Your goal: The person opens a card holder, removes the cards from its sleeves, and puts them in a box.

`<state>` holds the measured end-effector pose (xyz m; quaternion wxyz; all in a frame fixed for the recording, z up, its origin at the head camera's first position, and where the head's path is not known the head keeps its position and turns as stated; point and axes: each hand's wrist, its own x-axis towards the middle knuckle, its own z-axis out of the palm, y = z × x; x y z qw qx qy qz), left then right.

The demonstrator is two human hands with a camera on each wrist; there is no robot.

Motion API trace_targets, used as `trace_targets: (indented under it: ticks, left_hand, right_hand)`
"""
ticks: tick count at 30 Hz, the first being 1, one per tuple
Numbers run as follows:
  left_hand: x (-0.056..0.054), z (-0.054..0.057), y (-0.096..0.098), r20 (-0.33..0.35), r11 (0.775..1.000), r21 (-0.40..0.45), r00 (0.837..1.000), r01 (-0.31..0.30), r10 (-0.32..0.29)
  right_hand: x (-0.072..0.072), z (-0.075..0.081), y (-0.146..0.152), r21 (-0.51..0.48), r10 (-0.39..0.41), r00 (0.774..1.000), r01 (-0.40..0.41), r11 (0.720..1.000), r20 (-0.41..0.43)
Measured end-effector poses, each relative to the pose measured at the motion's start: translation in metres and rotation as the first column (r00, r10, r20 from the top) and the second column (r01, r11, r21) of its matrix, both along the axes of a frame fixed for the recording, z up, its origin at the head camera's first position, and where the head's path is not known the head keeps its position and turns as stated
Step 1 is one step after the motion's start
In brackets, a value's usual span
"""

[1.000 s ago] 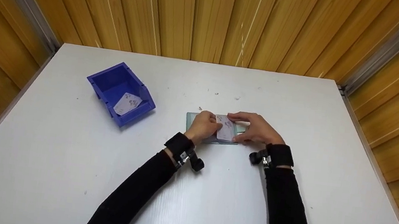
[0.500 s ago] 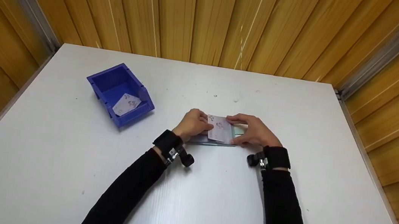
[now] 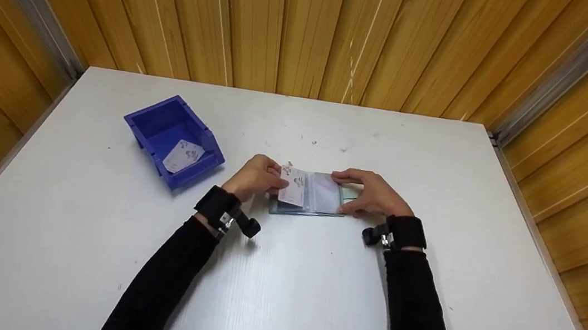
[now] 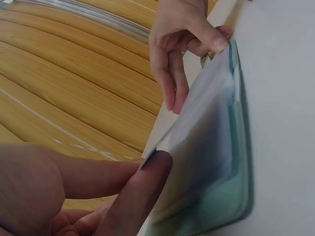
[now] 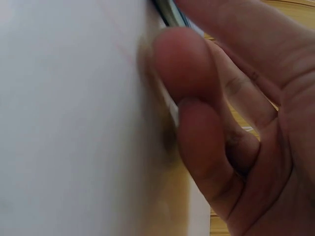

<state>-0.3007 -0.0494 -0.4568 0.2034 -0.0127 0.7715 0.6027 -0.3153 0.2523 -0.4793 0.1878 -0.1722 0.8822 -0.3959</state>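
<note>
A small card holder [image 3: 327, 194] with a pale green cover and clear plastic sleeves lies spread out on the white table. My left hand [image 3: 259, 177] pinches a white card [image 3: 292, 187] with dark print, which leans over the holder's left half. In the left wrist view, the left thumb and a finger [image 4: 130, 196] meet on a thin edge above the green cover [image 4: 236, 196]. At the holder's right end, my right hand [image 3: 377, 195] holds it, index finger at the far edge and thumb at the near corner. The right wrist view shows mostly curled fingers [image 5: 197, 98] against the tabletop.
A blue plastic bin [image 3: 174, 139] stands on the table to the left, with white printed cards [image 3: 184, 156] inside. Wood-patterned walls [image 3: 310, 32] rise behind the table and at both sides.
My left hand has moved left with the card, drawing it from the right side of the holder across to the left half. The clear right sleeve is now exposed. The right hand has stayed nearly still.
</note>
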Motion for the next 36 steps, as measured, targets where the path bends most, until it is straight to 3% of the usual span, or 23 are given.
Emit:
trace_targets:
  ticks: [3, 8, 11, 17, 21, 23, 25, 28, 30, 32, 36]
  left_hand:
    - [0.003, 0.02, -0.006, -0.046, 1.0, 0.023, 0.999, -0.003, 0.004]
    - [0.013, 0.065, -0.033, -0.178, 0.984, 0.177, 0.983, -0.021, 0.053]
    - [0.016, 0.076, -0.046, -0.208, 0.975, 0.217, 0.974, -0.04, 0.086]
    - [0.012, 0.08, -0.067, -0.192, 0.983, 0.154, 0.972, -0.105, 0.134]
    - [0.006, 0.083, -0.098, -0.218, 0.974, 0.11, 0.951, -0.2, 0.22]
    - [0.004, 0.084, -0.117, -0.234, 0.958, 0.088, 0.929, -0.273, 0.287]
    - [0.004, 0.085, -0.137, -0.262, 0.93, 0.029, 0.895, -0.367, 0.362]
    - [0.003, 0.083, -0.164, -0.265, 0.867, -0.053, 0.844, -0.496, 0.467]
    - [0.002, 0.081, -0.177, -0.25, 0.832, -0.094, 0.822, -0.547, 0.513]
    - [0.001, 0.079, -0.186, -0.22, 0.821, -0.106, 0.819, -0.561, 0.53]
    - [-0.001, 0.075, -0.191, -0.201, 0.824, -0.106, 0.823, -0.557, 0.531]
  right_hand:
    - [0.0, -0.001, 0.001, -0.011, -0.002, 1.0, 0.002, 1.0, 0.01]
    - [-0.002, 0.001, 0.002, -0.018, -0.003, 1.0, 0.003, 1.0, 0.011]
    - [-0.002, 0.003, 0.002, -0.012, -0.005, 1.0, 0.005, 1.0, 0.002]
    - [0.0, 0.001, 0.002, -0.023, -0.001, 1.0, 0.002, 1.0, 0.025]
    - [-0.001, -0.002, 0.001, -0.003, 0.001, 1.0, -0.001, 1.0, 0.003]
    - [-0.001, -0.001, 0.001, 0.005, 0.003, 1.0, -0.003, 1.0, -0.004]
    - [-0.002, -0.001, 0.001, 0.007, 0.007, 1.0, -0.007, 1.0, -0.004]
    - [-0.001, 0.001, 0.001, 0.005, 0.005, 1.0, -0.005, 1.0, 0.0]
    - [-0.001, 0.002, 0.001, 0.006, 0.002, 1.0, -0.002, 1.0, 0.0]
    - [-0.001, 0.002, 0.001, 0.004, -0.003, 1.0, 0.003, 1.0, 0.004]
    - [0.0, 0.002, 0.001, -0.014, -0.007, 0.999, 0.007, 1.0, 0.031]
